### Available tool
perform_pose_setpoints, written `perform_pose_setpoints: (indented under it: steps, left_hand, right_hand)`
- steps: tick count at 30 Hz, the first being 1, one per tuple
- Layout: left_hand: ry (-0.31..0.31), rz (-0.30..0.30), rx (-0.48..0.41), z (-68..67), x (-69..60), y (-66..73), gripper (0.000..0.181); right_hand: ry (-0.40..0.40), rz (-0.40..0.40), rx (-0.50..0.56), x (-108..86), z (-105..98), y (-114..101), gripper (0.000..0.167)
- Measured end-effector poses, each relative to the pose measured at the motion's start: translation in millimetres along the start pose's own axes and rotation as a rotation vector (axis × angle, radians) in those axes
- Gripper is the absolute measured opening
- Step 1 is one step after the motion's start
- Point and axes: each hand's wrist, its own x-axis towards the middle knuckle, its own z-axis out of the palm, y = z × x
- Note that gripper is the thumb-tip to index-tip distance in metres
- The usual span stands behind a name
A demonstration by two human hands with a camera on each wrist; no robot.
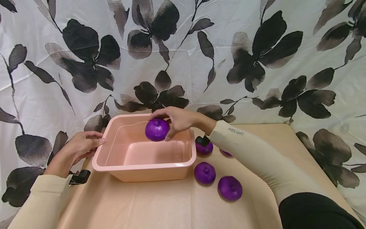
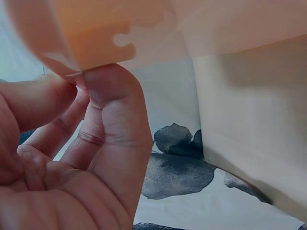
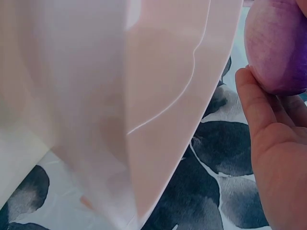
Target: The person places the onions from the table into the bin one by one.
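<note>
A pink plastic tub (image 1: pixel 120 168) stands on the cloth-covered table, with nothing lying inside it in the head view. My left hand (image 1: pixel 78 147) pinches its left rim between thumb and fingers; the left wrist view shows the fingertips (image 2: pixel 112 79) against the underside of the rim (image 2: pixel 62 62). Over the back part of the tub, my right hand (image 1: pixel 178 121) grips a glossy purple round object (image 1: pixel 157 130), fingers on top and thumb at its side. That same purple object (image 3: pixel 276 48) is in the right hand (image 3: pixel 283 143) at the right wrist view's edge.
To the right of the tub lie more purple round objects, one near its corner (image 1: pixel 205 173), another closer to the front (image 1: pixel 230 188), one partly behind the right wrist camera (image 1: pixel 204 148) and one mostly hidden by the sleeve (image 1: pixel 226 153). A floral curtain (image 1: pixel 188 73) hangs behind the table.
</note>
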Motion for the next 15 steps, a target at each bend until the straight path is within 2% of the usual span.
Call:
perform_pose_setpoints:
  steps: [15]
  left_hand:
    - [0.012,-0.009,0.009,3.8,-0.4,3.6,0.049]
  right_hand:
    - [-0.02,-0.031,0.047,36.3,7,4,0.086]
